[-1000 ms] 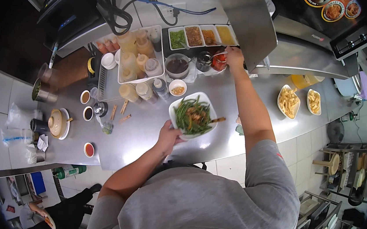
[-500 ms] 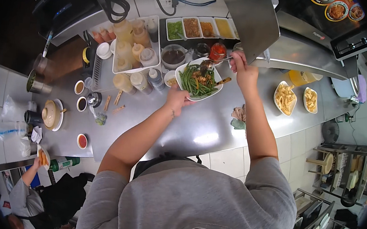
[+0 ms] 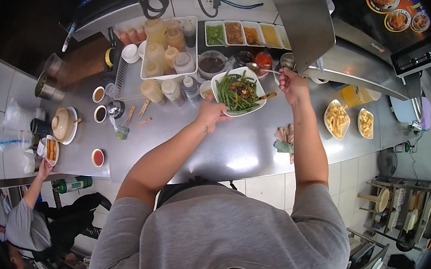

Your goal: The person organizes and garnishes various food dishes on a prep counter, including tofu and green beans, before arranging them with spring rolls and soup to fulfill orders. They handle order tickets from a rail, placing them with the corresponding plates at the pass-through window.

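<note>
My left hand (image 3: 212, 115) grips the near left edge of a white bowl (image 3: 251, 111), tilted slightly above the steel counter. Long green beans (image 3: 224, 93) fill it, with dark brown bits on top. A wooden clothespin (image 3: 267, 95) is clipped to its right rim. Pinched in my right hand (image 3: 293, 86) is a metal spoon (image 3: 253, 67), its head just past the bowl's far rim, close to a jar of red sauce (image 3: 264, 61). Whether the spoon carries anything is hard to make out. Beside the jar is a tub of dark sauce (image 3: 212, 63).
Squeeze bottles (image 3: 154, 55) crowd a white basket at left. Topping trays (image 3: 234, 33) line the back, under a low-hanging metal panel (image 3: 308, 29). Two bowls of fried food (image 3: 336, 120) stand right. At far left, a co-worker's hand (image 3: 44, 169) touches a plate of rolls (image 3: 51, 151).
The spoon has moved from over the beans to beyond the bowl's far rim, leaving dark bits on them. The co-worker's plate of rolls has moved farther onto the counter.
</note>
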A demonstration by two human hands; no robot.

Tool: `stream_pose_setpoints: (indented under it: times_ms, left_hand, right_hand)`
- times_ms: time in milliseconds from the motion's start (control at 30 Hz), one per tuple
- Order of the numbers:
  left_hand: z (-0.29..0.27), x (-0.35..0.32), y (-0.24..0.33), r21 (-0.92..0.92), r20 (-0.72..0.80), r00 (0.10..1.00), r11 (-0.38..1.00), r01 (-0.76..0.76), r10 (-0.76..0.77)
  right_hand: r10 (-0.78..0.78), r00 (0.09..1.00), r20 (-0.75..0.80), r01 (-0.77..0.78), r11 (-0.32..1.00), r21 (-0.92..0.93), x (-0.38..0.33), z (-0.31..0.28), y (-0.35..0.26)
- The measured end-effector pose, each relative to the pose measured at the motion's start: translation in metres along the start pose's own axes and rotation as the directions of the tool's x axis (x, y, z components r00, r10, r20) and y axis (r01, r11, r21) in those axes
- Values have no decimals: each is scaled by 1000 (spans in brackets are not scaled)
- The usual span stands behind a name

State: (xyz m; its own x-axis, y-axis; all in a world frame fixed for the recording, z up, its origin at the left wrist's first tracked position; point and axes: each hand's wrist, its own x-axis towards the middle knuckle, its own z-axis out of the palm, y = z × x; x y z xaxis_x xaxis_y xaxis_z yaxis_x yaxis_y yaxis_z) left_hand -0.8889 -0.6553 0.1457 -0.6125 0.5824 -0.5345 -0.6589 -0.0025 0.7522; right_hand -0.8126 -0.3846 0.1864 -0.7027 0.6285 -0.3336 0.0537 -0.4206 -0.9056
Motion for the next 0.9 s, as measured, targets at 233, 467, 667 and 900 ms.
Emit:
stream_pose_setpoints:
  times_ms: [233, 467, 667, 900]
  left_hand:
    - [-14, -25, 2, 77, 45, 997, 995, 59, -62]
    - [-98, -146, 2, -27, 92, 984, 988, 153, -150]
    - [-218, -276, 35, -151, -286, 956, 988, 23, -66]
    - [-373, -240, 123, -51, -545, 777, 913, -405, 314]
  right_hand:
    - [-681, 723, 115, 642, 601, -476, 73, 36, 10]
    - [-573, 720, 392, 525, 79, -847, 54, 78, 14]
    - [-704, 684, 191, 626, 432, -649, -11, 83, 1]
    - [-634, 763, 125, 629, 685, -368, -103, 159, 61]
